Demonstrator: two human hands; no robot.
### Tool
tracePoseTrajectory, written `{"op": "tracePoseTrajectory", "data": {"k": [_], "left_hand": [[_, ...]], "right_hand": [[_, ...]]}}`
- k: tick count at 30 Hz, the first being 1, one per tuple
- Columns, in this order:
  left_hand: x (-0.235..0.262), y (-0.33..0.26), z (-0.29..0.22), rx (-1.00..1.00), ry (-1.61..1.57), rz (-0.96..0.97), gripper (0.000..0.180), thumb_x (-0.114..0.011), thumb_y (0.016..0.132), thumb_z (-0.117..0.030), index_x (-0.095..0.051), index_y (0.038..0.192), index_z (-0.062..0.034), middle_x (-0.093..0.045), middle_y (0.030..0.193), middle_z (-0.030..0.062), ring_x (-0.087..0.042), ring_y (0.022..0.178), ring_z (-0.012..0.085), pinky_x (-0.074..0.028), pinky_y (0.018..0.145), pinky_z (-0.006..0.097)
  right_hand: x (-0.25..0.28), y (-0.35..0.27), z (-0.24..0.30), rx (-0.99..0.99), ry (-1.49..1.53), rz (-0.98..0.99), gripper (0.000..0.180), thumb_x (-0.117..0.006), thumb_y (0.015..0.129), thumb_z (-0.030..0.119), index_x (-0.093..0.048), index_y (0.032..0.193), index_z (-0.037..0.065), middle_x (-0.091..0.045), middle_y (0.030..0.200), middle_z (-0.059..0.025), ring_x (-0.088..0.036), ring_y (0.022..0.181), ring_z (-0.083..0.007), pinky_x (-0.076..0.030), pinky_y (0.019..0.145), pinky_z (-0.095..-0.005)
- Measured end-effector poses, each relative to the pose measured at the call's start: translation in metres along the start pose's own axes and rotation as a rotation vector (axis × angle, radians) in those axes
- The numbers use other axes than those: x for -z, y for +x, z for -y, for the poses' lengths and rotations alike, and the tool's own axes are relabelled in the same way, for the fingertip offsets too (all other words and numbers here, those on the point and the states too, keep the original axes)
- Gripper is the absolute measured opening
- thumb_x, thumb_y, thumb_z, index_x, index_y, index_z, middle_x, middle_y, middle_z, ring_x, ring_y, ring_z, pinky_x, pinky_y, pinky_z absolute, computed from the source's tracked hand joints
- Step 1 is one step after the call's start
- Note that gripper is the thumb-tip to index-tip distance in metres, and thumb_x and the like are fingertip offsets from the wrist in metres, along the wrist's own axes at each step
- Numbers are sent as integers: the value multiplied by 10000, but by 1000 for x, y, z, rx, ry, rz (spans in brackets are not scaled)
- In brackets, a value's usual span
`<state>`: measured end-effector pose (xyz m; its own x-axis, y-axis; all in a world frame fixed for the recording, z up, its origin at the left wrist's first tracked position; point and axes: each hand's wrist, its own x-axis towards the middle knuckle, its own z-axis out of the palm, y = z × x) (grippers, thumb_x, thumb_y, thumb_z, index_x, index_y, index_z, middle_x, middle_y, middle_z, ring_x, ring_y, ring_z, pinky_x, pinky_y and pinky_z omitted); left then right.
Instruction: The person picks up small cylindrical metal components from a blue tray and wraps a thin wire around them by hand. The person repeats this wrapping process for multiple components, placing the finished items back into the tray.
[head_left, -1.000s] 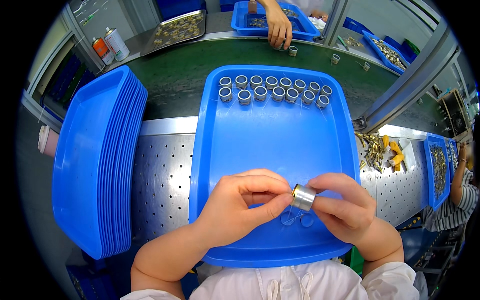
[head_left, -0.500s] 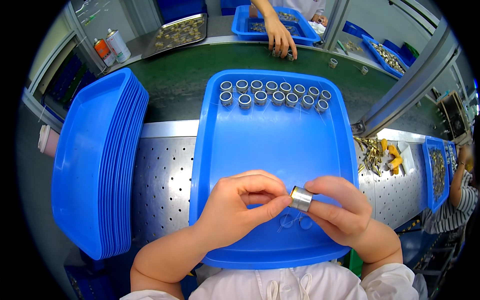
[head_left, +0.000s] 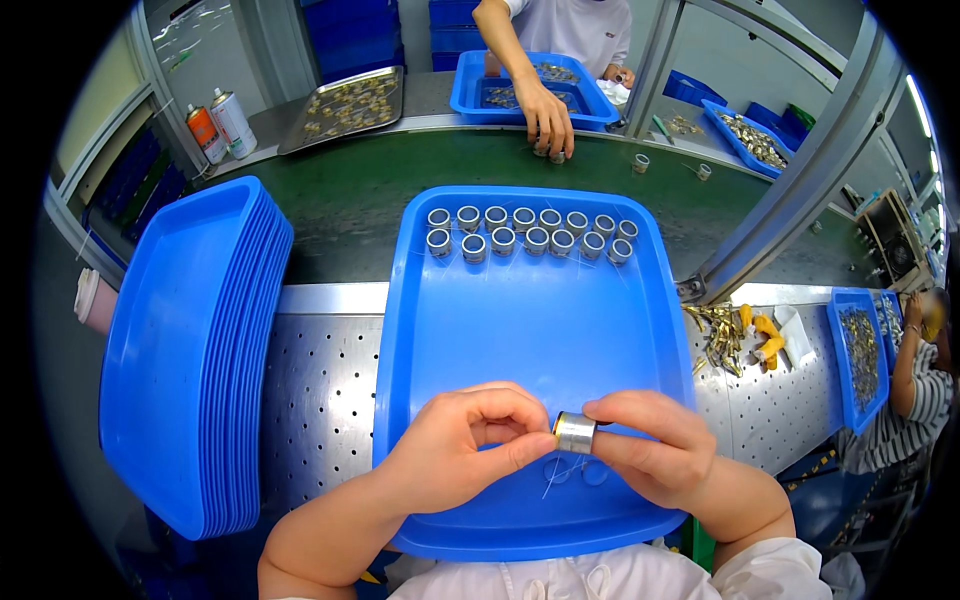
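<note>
A short silvery metal cylinder (head_left: 576,433) with a yellowish left end lies sideways between my hands, above the near part of a blue tray (head_left: 510,330). My right hand (head_left: 660,445) grips it from the right between thumb and fingers. At its left end, the closed thumb and forefinger of my left hand (head_left: 450,460) pinch at the rim; what is between those fingertips is hidden. Thin pale wires hang below the cylinder, near two small clear rings (head_left: 594,472) on the tray floor. Two rows of similar ring-topped cylinders (head_left: 503,240) with fine wires stand upright along the tray's far side.
Nested blue trays (head_left: 190,350) stand tilted at left. Beyond runs a green conveyor belt (head_left: 350,220), where a co-worker's hand (head_left: 545,120) touches small cylinders. A metal post (head_left: 790,170) rises at right, near loose brass-coloured pieces (head_left: 722,340) and yellow finger covers (head_left: 768,340).
The whole view has shifted, so the tray and my hands appear lower and slightly left. My grip on the cylinder looks the same. The co-worker's hand stays over the small cylinders.
</note>
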<state>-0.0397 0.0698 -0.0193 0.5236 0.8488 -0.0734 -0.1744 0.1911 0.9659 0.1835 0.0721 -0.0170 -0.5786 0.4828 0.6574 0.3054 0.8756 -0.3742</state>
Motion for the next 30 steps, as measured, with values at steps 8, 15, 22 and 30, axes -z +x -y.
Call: {"op": "tracePoseTrajectory", "data": {"k": [8,15,22,30], "left_hand": [[1,0,3,43,-193,40,74,-607,859,-14,-602,913,37,-568,930,48,-562,868,94,-483,794,213],[-6,-2,1,-98,108,-49,94,-627,836,-2,-607,922,30,-566,944,60,-579,875,115,-497,829,234],[-5,1,2,-60,-31,-65,97,-614,849,-12,-602,935,30,-553,966,62,-566,899,112,-499,832,241],[-5,1,3,-74,1,-81,104,-631,837,-14,-606,928,30,-560,943,58,-573,867,105,-510,815,234]], "right_hand": [[-2,-1,-2,-93,146,-59,258,-704,620,-50,-659,866,9,-631,985,-154,-648,795,-257,-536,679,-305],[1,-1,3,-332,253,7,218,-774,677,47,-675,869,21,-626,1018,-133,-639,780,-189,-531,662,-276],[-1,3,1,-142,27,-46,251,-784,623,39,-661,840,15,-622,980,-137,-633,802,-262,-528,684,-329],[2,5,1,11,-73,-17,249,-730,615,7,-661,854,-12,-612,981,-171,-633,817,-287,-531,687,-335]]}}
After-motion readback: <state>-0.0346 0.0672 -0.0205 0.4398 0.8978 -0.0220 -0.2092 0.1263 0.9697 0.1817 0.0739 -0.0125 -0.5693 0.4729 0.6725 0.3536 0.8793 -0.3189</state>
